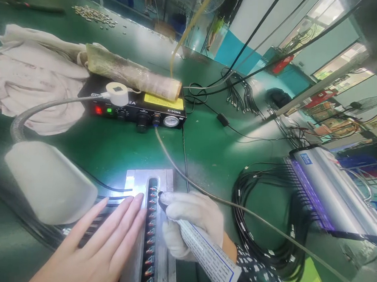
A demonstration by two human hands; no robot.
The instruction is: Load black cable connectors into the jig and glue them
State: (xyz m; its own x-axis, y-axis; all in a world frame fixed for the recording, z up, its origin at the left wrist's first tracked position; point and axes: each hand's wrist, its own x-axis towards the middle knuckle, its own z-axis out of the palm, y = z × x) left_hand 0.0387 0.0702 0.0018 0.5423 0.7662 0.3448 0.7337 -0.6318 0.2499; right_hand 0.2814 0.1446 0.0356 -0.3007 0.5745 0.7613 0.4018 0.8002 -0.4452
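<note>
My bare left hand (102, 242) lies flat with its fingers spread, over black cables and the left side of a metal fixture (165, 237). A slot in the fixture holds a row of small parts (151, 232) with coppery tips. In a white glove, my right hand (193, 222) is wrapped round a printed syringe (207, 257). The syringe's dark tip points at the upper end of the slot, by its right edge. A white lamp head (51, 183) on a flexible neck stands left of the fixture.
Behind the fixture is a black dispenser box (132, 116) with a wrapped roll (131, 76) on it. White cloth (35, 80) lies left. To the right are coiled black cables (245, 204) and a silver unit glowing purple (342, 188). A hose (235, 205) crosses the table.
</note>
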